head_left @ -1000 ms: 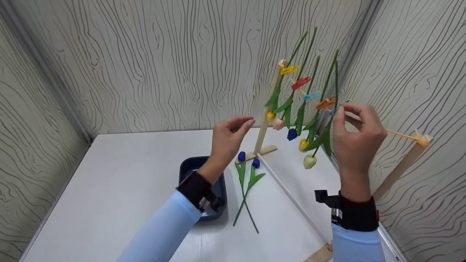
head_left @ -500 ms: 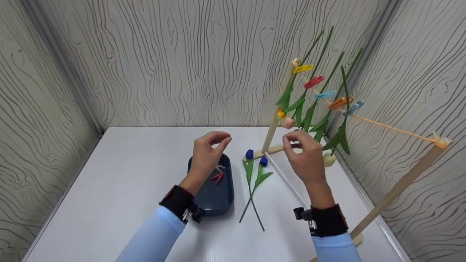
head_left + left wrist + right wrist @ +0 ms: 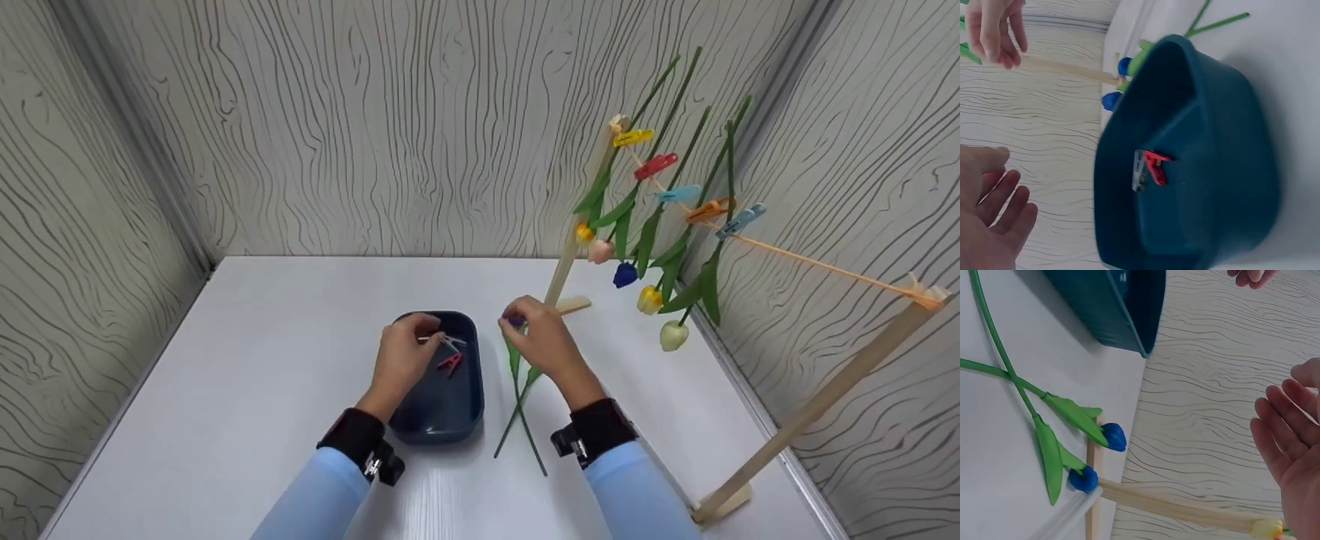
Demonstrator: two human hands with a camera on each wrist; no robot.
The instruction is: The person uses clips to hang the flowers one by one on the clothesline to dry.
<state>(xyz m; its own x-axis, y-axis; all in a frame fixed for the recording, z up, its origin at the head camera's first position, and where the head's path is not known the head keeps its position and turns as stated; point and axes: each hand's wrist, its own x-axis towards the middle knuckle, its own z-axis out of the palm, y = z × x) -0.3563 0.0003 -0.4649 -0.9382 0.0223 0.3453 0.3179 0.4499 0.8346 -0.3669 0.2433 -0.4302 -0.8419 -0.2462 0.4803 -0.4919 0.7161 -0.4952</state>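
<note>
My left hand [image 3: 405, 356] hovers over the left side of the dark blue bin [image 3: 439, 433], its fingers loosely bent and holding nothing. Inside the bin lie a red clothespin [image 3: 1157, 166] and a clear-white clothespin [image 3: 1139, 170]. My right hand [image 3: 546, 337] is above two blue tulips, with relaxed fingers and nothing in them, as the right wrist view shows. One blue tulip [image 3: 1113, 437] and another blue tulip [image 3: 1084, 479] lie on the table with crossed stems. In the head view the right hand partly covers their blooms.
At the right, an orange cord [image 3: 817, 264] runs between wooden posts [image 3: 817, 409]. Several tulips hang from it bloom-down, held by yellow [image 3: 634, 137], red [image 3: 656, 166], orange [image 3: 711, 211] and light blue clothespins [image 3: 742, 220]. Patterned panels [image 3: 375, 127] wall in the white table [image 3: 262, 360].
My right hand has left the light blue clothespin at the end of the row and moved left and down to the loose tulips. My left hand has lowered toward the bin.
</note>
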